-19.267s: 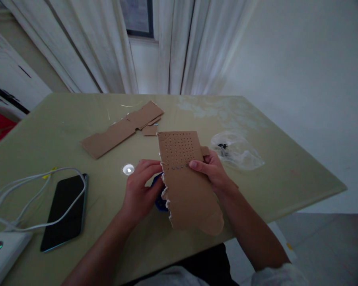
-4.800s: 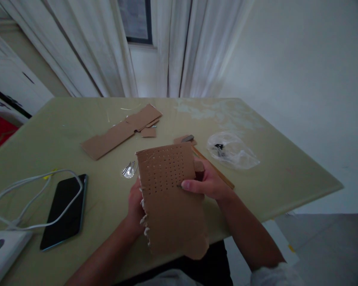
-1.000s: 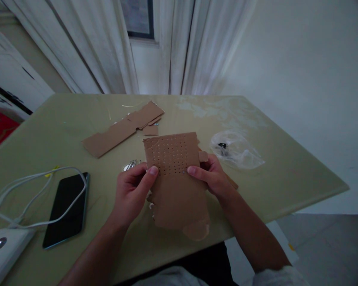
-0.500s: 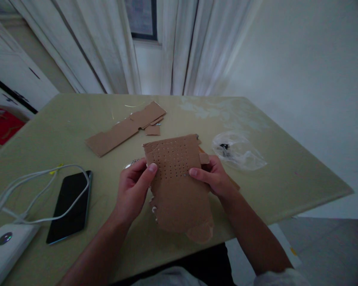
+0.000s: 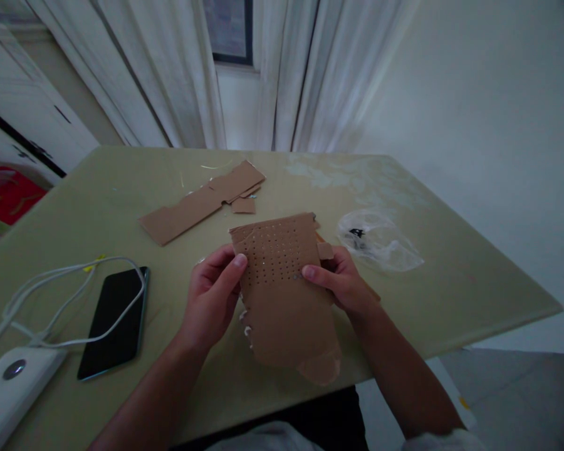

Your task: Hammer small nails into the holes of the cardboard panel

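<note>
Cardboard (image 5: 289, 319), as I see it, runs roughly twelve-to-six, left hand (image 5: 211, 299) pinching at ten o'clock, right hand (image 5: 342, 280) at two.

The perforated panel (image 5: 291, 322) is matt, rough-edged cardboard; the bag (image 5: 384, 244), crinkled clear plastic.

1. A pale yellow-green desk (image 5: 455, 275) fills the middle of the frame, with faint whitish patches toward its upper right.
2. Upper centre-left: a long brown cardboard strip (image 5: 183, 215) lies slantwise, a small cardboard piece (image 5: 243, 206) just beside it.
3. Right of centre: a crumpled clear plastic bag (image 5: 391, 245), something black (image 5: 356, 233) inside.
4. Lower left: a dark phone (image 5: 110, 332), a white cable (image 5: 70, 344) looped across it.
5. Bottom left corner: a white device (image 5: 23, 394).
</note>
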Motion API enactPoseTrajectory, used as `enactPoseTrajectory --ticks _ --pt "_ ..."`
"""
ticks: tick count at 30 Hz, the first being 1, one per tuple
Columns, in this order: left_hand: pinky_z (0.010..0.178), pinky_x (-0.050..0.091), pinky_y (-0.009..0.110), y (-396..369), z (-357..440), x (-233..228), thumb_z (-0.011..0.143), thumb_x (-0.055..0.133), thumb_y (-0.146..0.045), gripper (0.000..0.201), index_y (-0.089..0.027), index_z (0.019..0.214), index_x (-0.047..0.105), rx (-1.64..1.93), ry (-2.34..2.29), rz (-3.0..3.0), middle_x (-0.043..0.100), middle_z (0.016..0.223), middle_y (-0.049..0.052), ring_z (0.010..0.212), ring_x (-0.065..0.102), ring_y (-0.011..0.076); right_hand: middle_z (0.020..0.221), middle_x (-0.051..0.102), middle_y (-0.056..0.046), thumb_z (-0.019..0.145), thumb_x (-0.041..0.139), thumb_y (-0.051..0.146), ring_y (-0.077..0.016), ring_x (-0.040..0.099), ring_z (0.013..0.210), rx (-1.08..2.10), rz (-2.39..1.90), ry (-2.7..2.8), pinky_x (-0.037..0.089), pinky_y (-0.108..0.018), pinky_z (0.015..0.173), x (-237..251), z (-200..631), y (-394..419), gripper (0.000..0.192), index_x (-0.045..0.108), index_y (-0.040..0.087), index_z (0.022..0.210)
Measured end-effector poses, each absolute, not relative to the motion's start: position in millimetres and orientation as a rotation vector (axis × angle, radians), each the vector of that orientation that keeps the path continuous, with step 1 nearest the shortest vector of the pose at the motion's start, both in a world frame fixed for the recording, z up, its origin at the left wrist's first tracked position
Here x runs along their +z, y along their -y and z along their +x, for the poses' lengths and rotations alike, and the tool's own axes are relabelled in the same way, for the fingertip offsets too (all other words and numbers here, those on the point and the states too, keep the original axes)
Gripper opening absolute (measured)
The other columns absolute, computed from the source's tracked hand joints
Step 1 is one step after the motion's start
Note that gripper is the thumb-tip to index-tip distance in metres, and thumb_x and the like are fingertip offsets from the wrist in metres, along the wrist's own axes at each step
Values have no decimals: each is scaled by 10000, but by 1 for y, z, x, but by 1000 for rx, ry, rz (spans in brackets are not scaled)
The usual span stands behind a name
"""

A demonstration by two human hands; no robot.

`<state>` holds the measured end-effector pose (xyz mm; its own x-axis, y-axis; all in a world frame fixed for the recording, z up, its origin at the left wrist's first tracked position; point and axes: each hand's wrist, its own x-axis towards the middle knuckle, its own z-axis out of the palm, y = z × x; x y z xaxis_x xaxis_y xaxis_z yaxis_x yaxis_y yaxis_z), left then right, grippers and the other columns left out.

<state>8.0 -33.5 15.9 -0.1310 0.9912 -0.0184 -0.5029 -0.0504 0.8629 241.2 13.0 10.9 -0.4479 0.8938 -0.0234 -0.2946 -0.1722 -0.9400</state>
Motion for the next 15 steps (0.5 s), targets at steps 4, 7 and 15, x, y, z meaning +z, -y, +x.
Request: enactPoseTrajectory --ticks 4,7,15 --pt "718 644 272 34 8 17 807 1015 -452 270 -252 930 882 1538 -897 743 833 886 34 794 775 188 966 898 -57 835 1002 392 -181 836 799 1743 -755 1211 683 -273 704 10 242 -13 286 891 218 1033" --pt "696 639 273 34 9 17 800 1022 -448 269 -262 941 888 1538 -890 742 833 872 26 752 762 178 977 898 -55 846 996 389 -178 833 805 1736 -753 1212 675 -274 716 9 242 -12 272 888 222 1032" --pt "762 659 297 30 8 18 971 823 -633 453 -197 1052 916 1591 -766 774 871 994 112 835 781 197 681 695 36 845 951 580 -119 593 528 1733 -637 996 546 -254 545 10 241 -24 403 713 256 873"
